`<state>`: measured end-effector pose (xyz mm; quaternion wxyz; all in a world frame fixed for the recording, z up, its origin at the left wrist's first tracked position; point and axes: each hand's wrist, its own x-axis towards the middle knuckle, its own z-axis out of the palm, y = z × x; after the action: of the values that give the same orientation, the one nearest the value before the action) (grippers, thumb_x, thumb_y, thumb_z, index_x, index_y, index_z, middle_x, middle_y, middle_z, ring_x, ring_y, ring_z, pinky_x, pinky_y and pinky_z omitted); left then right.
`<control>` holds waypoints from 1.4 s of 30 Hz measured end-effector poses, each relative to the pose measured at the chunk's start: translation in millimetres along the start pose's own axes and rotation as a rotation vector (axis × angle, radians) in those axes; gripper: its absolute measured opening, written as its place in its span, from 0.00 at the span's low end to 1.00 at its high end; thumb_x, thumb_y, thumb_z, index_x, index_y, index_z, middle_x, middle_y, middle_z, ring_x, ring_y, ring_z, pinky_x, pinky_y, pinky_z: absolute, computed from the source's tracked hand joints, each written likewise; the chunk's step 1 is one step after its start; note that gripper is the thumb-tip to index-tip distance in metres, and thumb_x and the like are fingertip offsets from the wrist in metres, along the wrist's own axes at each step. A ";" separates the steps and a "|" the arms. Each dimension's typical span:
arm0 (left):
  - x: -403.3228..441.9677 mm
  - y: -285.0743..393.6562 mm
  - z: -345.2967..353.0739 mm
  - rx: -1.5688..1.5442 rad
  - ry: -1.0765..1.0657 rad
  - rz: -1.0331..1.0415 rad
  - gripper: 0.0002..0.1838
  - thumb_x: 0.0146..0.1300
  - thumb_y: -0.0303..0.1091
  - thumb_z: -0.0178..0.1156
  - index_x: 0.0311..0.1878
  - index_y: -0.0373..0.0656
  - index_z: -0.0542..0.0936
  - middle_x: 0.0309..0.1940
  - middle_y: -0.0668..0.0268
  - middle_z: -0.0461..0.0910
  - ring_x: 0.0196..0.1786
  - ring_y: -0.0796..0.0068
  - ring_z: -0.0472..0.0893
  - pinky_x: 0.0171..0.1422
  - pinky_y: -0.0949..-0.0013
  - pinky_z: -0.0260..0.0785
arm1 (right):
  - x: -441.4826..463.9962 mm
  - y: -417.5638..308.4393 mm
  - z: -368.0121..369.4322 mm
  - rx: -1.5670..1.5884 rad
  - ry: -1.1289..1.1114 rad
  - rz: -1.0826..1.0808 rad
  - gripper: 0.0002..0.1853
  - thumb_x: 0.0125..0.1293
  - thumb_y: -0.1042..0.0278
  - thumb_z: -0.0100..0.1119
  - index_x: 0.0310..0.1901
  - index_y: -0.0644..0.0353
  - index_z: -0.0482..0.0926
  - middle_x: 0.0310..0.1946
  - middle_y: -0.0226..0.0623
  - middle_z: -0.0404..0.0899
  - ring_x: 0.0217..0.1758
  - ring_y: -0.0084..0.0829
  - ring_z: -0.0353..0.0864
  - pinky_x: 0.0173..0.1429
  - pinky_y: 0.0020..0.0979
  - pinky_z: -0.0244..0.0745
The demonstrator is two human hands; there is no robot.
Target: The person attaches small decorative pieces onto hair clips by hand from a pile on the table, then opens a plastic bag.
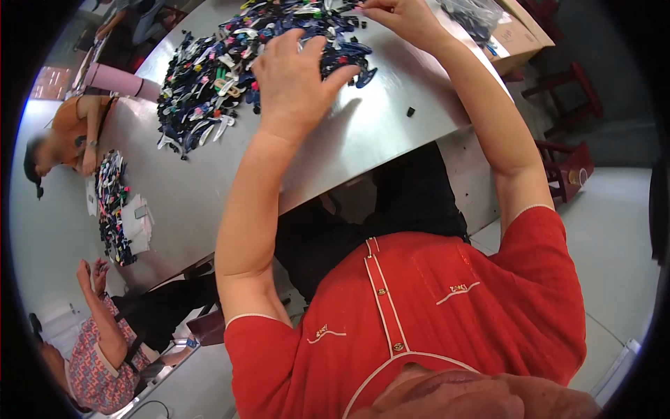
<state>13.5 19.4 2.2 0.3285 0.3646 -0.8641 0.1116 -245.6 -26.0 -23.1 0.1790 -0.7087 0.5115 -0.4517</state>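
Note:
A broad heap of small plastic clips (202,84), which look like hair clips, lies on the metal table (391,119). Most are black, dark blue and white, with a few pink, yellow and green pieces. My left hand (293,84) is over the near side of the heap, palm down, fingers spread and thumb out to the right. At the top edge my right hand (401,17) is pinched, partly cut off by the frame. Something small and pinkish shows at its fingertips, too small to name.
One small black piece (410,112) lies apart near the table's edge. A cardboard box (516,35) with a plastic bag (474,12) stands at the right. Red stools (576,91) are beyond. Two co-workers sit at left by a second heap (112,202); a pink cylinder (112,79) lies nearby.

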 end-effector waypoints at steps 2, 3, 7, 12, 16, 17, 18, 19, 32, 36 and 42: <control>0.4 26.6 4.2 -0.274 -0.132 0.091 0.28 0.55 0.56 0.72 0.52 0.46 0.83 0.59 0.56 0.76 0.62 0.53 0.74 0.62 0.50 0.64 | -0.2 -1.0 -3.2 -0.108 0.033 -0.015 0.11 0.67 0.65 0.64 0.43 0.63 0.87 0.34 0.43 0.88 0.36 0.30 0.86 0.45 0.33 0.79; -3.6 40.4 11.4 -0.335 -0.135 0.173 0.26 0.56 0.55 0.71 0.51 0.47 0.82 0.57 0.57 0.76 0.61 0.54 0.74 0.62 0.51 0.64 | 0.4 2.2 -1.9 -0.099 0.048 0.011 0.11 0.67 0.65 0.64 0.43 0.64 0.87 0.33 0.43 0.88 0.35 0.27 0.85 0.44 0.33 0.78; -14.1 68.4 28.9 -0.385 -0.339 0.324 0.13 0.62 0.46 0.64 0.44 0.50 0.80 0.50 0.63 0.75 0.58 0.60 0.73 0.63 0.53 0.63 | 2.5 14.8 -0.5 -0.060 0.047 -0.002 0.11 0.67 0.64 0.64 0.42 0.64 0.87 0.32 0.43 0.88 0.34 0.27 0.84 0.43 0.33 0.78; 20.8 39.2 54.6 -0.100 -0.172 0.411 0.10 0.67 0.43 0.59 0.45 0.51 0.81 0.51 0.64 0.77 0.60 0.62 0.74 0.63 0.52 0.63 | 4.1 19.8 -0.8 -0.104 0.097 0.025 0.11 0.66 0.65 0.64 0.41 0.64 0.87 0.31 0.44 0.87 0.33 0.27 0.84 0.43 0.33 0.78; 49.1 4.7 76.1 0.105 -0.234 0.220 0.13 0.66 0.48 0.61 0.44 0.52 0.84 0.44 0.66 0.82 0.55 0.62 0.79 0.58 0.54 0.68 | 3.9 16.4 -4.6 -0.128 0.099 0.023 0.10 0.66 0.66 0.64 0.40 0.64 0.87 0.31 0.45 0.87 0.33 0.28 0.84 0.42 0.33 0.78; 51.9 -2.7 79.2 0.144 -0.172 0.168 0.14 0.66 0.51 0.61 0.42 0.52 0.84 0.40 0.65 0.84 0.50 0.61 0.82 0.54 0.55 0.71 | 3.8 15.4 -5.3 -0.148 0.107 0.025 0.10 0.66 0.66 0.64 0.40 0.64 0.87 0.31 0.45 0.87 0.32 0.29 0.84 0.42 0.34 0.78; 54.1 -8.7 77.6 0.175 -0.141 0.105 0.19 0.70 0.54 0.57 0.41 0.48 0.84 0.34 0.62 0.85 0.44 0.56 0.84 0.48 0.51 0.75 | 4.2 14.6 -6.1 -0.169 0.116 0.027 0.10 0.65 0.66 0.64 0.39 0.64 0.87 0.31 0.46 0.87 0.32 0.30 0.84 0.42 0.34 0.78; 57.7 -11.0 70.2 0.195 -0.199 0.041 0.20 0.70 0.55 0.56 0.41 0.47 0.84 0.34 0.60 0.86 0.43 0.55 0.85 0.48 0.51 0.75 | 4.5 14.6 -6.5 -0.169 0.120 0.030 0.10 0.65 0.66 0.64 0.39 0.64 0.87 0.31 0.46 0.87 0.32 0.30 0.84 0.42 0.34 0.78; 11.4 -32.6 35.3 -0.208 -0.115 -0.027 0.19 0.61 0.46 0.67 0.49 0.45 0.86 0.43 0.57 0.83 0.48 0.51 0.81 0.54 0.52 0.73 | -1.6 7.7 -7.1 -0.167 0.149 0.017 0.10 0.66 0.66 0.64 0.41 0.64 0.87 0.35 0.47 0.88 0.36 0.35 0.87 0.45 0.34 0.79; 10.9 -16.0 36.4 -0.054 -0.208 -0.048 0.14 0.62 0.43 0.67 0.46 0.47 0.84 0.40 0.61 0.81 0.48 0.56 0.81 0.53 0.51 0.72 | -13.2 -2.5 -44.3 -0.421 0.259 0.007 0.09 0.63 0.65 0.66 0.38 0.63 0.87 0.35 0.48 0.87 0.39 0.45 0.86 0.46 0.39 0.79; 5.4 -42.3 48.1 0.003 -0.128 -0.077 0.08 0.68 0.39 0.60 0.40 0.46 0.84 0.37 0.63 0.82 0.43 0.56 0.83 0.48 0.52 0.74 | -27.9 19.6 -138.1 -1.108 0.537 0.001 0.09 0.66 0.62 0.66 0.43 0.56 0.88 0.41 0.38 0.85 0.45 0.41 0.85 0.50 0.35 0.79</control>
<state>17.1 -34.4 -32.8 0.2759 0.4045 -0.8685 0.0768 -372.2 19.4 23.0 -0.3506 -0.5578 0.6977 -0.2813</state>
